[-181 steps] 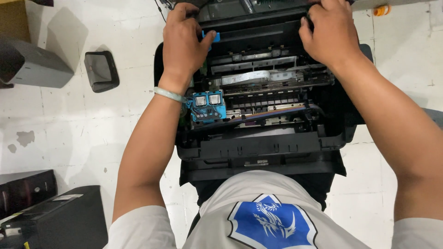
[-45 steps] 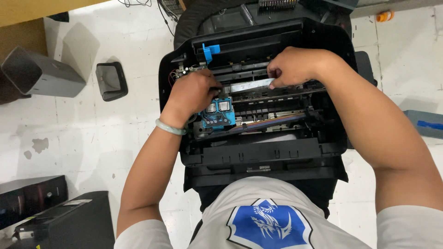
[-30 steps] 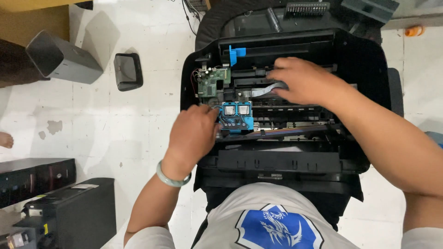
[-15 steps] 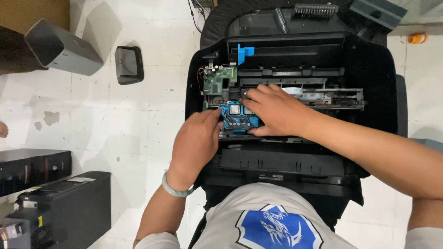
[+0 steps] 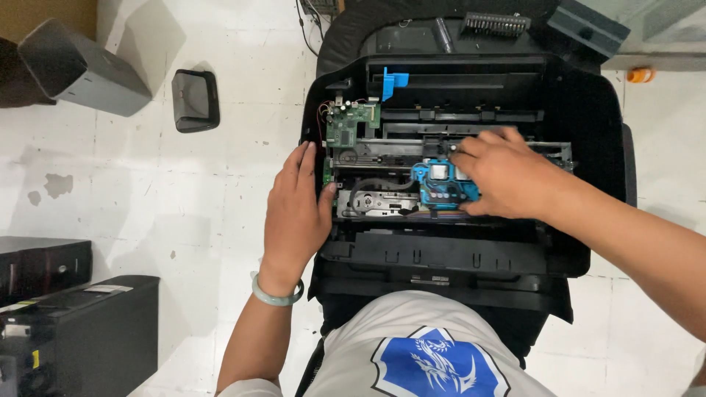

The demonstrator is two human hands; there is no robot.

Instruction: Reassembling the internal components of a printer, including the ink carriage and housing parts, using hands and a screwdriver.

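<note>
Printer [image 5: 456, 250]: black, cover off, on a white tiled floor [image 5: 147, 191], directly in front of the seated person; inner works exposed; judged bulky and stiff in the shell, fragile inside.

Carriage [image 5: 434, 185]: blue, on its rail at mid-width of the printer; judged light and meant to slide sideways; best taken by its plastic body, not by the cable or contacts.

Right hand [image 5: 507, 176]: laid over the carriage's right side, fingers curled and together on its top edge; whether it truly clamps the carriage I cannot tell.

Left hand [image 5: 294, 213]: flat, fingers together, pressed on the printer's left wall, thumb hooked inside the opening; grasps nothing; pale green bangle [image 5: 276, 292] at the wrist.

Circuit board [image 5: 351, 126]: green, upper left inside the printer, just above the left hand; judged brittle, to be left untouched.

Blue tab [image 5: 393, 79]: at the rear paper path.

Surroundings: grey scanner lid [image 5: 81, 70] and small black tray [image 5: 195, 99] at left, well apart from the printer; black boxes [image 5: 73, 331] at lower left; orange cap [image 5: 641, 74] at far right.
</note>
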